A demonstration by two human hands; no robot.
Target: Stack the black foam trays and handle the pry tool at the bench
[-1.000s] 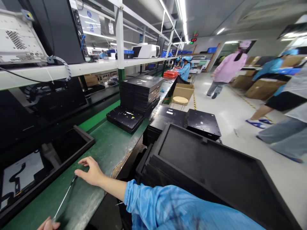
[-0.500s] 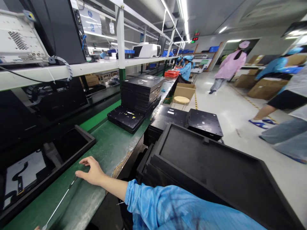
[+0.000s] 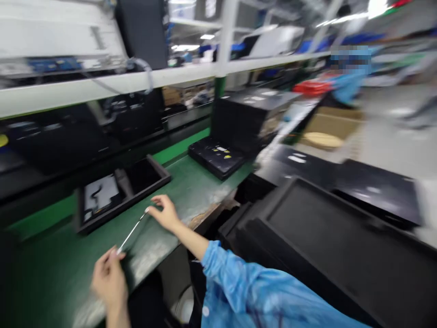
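A thin white strip [image 3: 131, 232] spans between my two hands above the green workbench [image 3: 191, 191]. My left hand [image 3: 108, 278] pinches its near end at the lower left. My right hand [image 3: 165, 212] holds its far end with the fingertips, arm in a blue sleeve. Just beyond the strip lies a black tray [image 3: 119, 191] holding a white sheet with black shapes. The picture is blurred by motion.
A single black panel [image 3: 218, 157] and a tall stack of black panels [image 3: 246, 116] stand farther along the bench. Large black trays [image 3: 327, 237] are stacked at my right. A white shelf [image 3: 136, 82] runs overhead. A person in blue [image 3: 348, 77] works far off.
The view has swung left and down, blurring. My left hand has come into sight with the strip's end. My right hand has lifted off the bench and now grips the far end.
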